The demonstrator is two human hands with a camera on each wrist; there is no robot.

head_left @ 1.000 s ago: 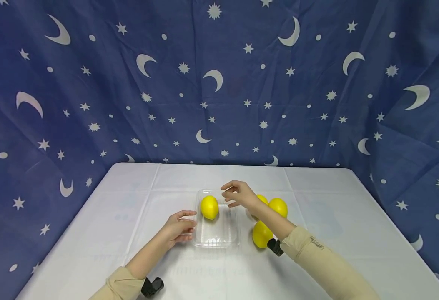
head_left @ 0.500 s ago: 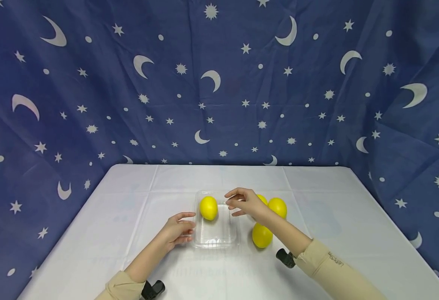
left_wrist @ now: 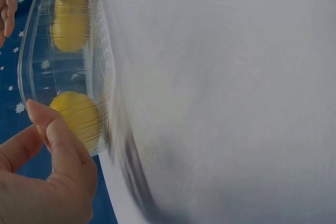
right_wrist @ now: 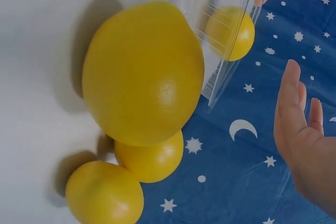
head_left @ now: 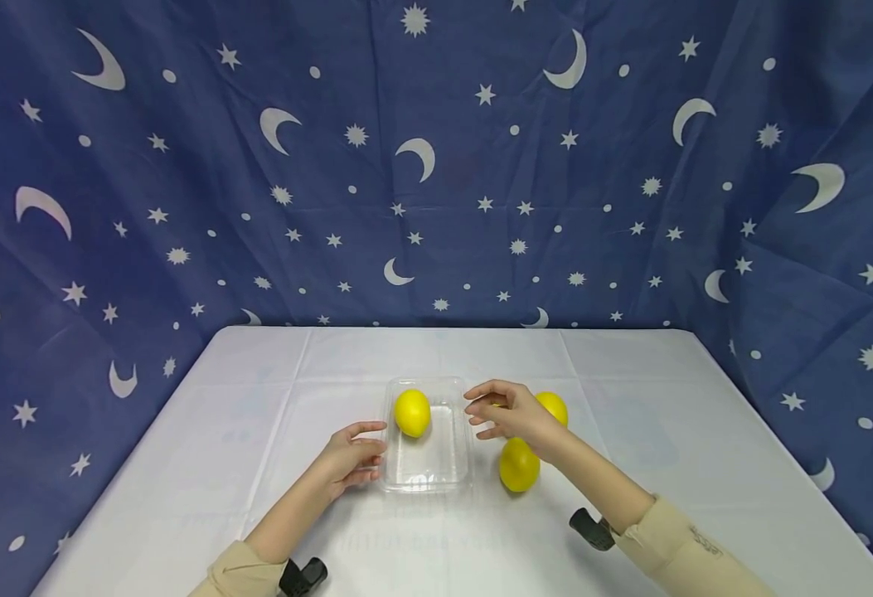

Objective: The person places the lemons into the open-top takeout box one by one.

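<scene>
In the head view, a yellow lemon (head_left: 412,413) lies in the upper left of a clear plastic tray (head_left: 429,478). My left hand (head_left: 352,458) is at the tray's left side, its fingertips touching the rim; in the left wrist view the fingers (left_wrist: 65,148) overlap the rim beside the lemon (left_wrist: 79,116) inside. My right hand (head_left: 511,412) hovers with loosely bent fingers and holds nothing, just right of the tray and above the loose lemons. Of these, one lemon (head_left: 519,465) sits nearest me, another lemon (head_left: 553,408) farther back, and a third is mostly hidden behind the right hand.
A white cloth covers the table (head_left: 272,390). Behind it hangs a dark blue curtain (head_left: 473,166) with moons and stars. Black wrist cameras are strapped below both beige sleeves (head_left: 693,551).
My right hand has drawn back from over the tray, moving right and toward me to the loose lemons. The left hand stays at the tray's edge; the lemon inside keeps its place.
</scene>
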